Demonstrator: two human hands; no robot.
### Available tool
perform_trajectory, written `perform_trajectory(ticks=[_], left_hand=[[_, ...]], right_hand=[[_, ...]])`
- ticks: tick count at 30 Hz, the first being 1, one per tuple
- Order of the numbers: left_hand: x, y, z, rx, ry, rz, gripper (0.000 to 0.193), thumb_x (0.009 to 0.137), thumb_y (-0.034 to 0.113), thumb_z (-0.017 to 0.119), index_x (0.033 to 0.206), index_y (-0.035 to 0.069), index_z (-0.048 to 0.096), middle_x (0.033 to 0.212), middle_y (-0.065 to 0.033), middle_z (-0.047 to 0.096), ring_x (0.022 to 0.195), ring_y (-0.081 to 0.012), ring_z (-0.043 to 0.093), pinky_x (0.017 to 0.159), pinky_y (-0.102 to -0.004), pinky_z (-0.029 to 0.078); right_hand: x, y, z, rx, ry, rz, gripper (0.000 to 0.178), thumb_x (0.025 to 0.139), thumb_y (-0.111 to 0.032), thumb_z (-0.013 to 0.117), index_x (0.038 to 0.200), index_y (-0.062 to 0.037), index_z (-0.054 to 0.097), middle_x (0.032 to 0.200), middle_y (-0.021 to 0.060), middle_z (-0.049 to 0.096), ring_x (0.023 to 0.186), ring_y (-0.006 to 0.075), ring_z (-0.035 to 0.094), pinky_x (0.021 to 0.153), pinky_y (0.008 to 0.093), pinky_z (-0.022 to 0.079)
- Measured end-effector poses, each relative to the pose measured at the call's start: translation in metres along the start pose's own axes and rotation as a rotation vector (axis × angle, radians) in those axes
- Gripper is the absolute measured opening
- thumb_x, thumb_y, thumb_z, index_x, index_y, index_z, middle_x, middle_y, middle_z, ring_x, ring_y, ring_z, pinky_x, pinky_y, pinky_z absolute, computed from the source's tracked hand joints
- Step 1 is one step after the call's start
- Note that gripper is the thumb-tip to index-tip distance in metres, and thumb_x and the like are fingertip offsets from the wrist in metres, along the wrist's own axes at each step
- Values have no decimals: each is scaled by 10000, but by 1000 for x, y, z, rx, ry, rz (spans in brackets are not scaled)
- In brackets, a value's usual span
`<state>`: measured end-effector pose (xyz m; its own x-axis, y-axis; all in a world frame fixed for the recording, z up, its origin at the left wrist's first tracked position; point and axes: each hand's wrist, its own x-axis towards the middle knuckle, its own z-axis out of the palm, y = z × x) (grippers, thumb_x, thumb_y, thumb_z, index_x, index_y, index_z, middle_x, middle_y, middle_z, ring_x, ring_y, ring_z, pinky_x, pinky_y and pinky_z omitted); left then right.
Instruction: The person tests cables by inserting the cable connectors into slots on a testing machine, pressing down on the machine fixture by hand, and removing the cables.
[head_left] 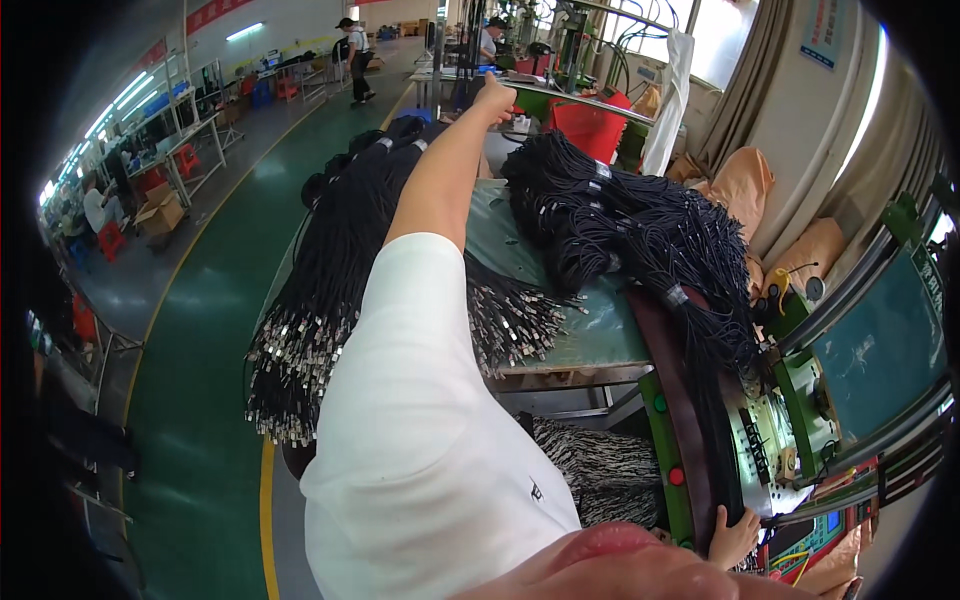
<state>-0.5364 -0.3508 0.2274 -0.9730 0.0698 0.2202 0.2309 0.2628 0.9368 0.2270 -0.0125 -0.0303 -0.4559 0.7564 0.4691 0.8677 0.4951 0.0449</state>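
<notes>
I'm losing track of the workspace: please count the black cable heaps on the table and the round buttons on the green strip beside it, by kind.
Black cable heaps: 2
Green button: 1
Red button: 1
Total: 4

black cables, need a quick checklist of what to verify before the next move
1. Right hand at the black strand: ok, it is at the lower end; how firm its grip is, cannot tell.
2. Right hand off the red button and green button: ok, it is apart from both.
3. Left hand away from the machine at lower right: ok, it is stretched to the table's far end.
4. Left hand's grip: cannot tell what, if anything, it holds.
5. Right heap bundled: ok, pale bands show on it.
6. Left heap fully on the table: not ok, its metal-tipped ends seem to overhang.
</notes>
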Motion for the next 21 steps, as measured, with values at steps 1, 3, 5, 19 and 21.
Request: perform_trajectory(ticks=[1,3,5,19,21], left_hand=[[5,-5,1,-4,-7,1,902,852,226,521,1530,184,-72,837,-113,652,590,-209,624,523,-364,496],[13,-7,9,78,13,-65,907,839,203,509,1530,157,-76,823,-107,655,596,-194,626,511,-345,493],[17,-8,20,69,46,-51,883,814,152,510,1540,154,7,764,-97,650,544,-187,609,476,-334,484],[7,-9,61,167,-53,-16,921,789,123,508,1544,218,-11,798,-108,653,559,-191,600,472,-340,472],[6,-7,74,212,-62,-8,926,783,122,507,1544,209,-13,805,-116,656,570,-192,608,485,-329,483]], right_hand=[[1,1,-1,13,-21,-5,604,802,-536,645,1107,-23,556,1064,139,558,1058,339,532,922,447,406],[1,-3,-4,16,-15,-3,603,799,-533,648,1104,-21,558,1061,140,558,1057,340,532,920,447,407],[1,-3,-4,23,-26,-11,605,795,-531,653,1100,-17,560,1057,141,558,1055,342,532,919,448,408],[12,11,4,6,-218,46,680,794,-578,633,1204,-49,513,1156,161,535,1102,380,509,928,513,407],[11,21,16,-20,-195,48,688,785,-587,636,1200,-52,514,1154,159,535,1088,382,518,905,521,422]])
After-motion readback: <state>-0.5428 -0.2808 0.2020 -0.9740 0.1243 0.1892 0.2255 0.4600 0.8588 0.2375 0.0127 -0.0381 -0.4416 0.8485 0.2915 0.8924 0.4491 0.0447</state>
